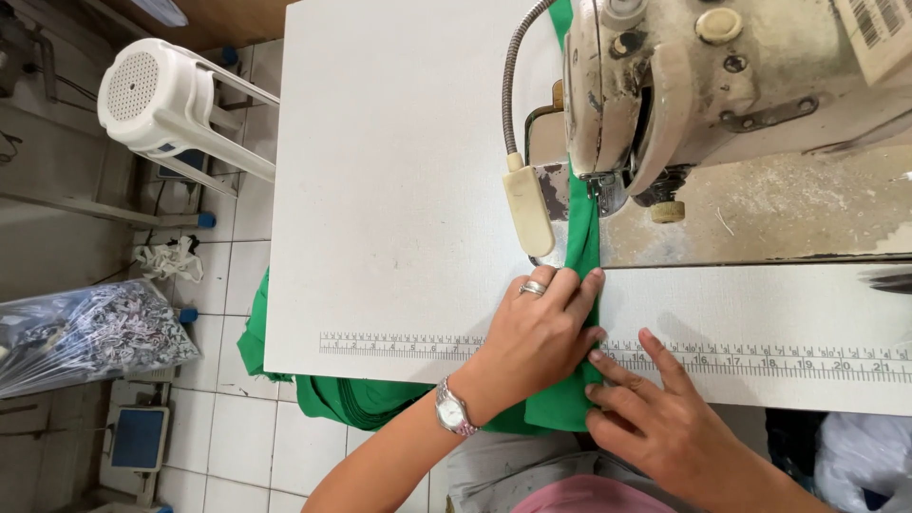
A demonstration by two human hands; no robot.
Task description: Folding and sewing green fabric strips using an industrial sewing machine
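Green fabric strip (581, 249), centre frame, fed under sewing machine (703, 85) presser foot; left hand (537, 337) pressing flat on it, right hand (655, 418) open, fingertips pinning its edge; risk: uneven pressure likely skews the seam.

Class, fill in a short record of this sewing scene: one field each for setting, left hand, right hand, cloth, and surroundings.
setting: white table with worn cream sewing machine
left hand: left hand lies flat on the green cloth strip, ring and wristwatch on
right hand: right hand presses the cloth's edge, fingers spread
cloth: runs under the machine's head, the rest hangs off the table's near edge
surroundings: white plastic stool, tiled floor
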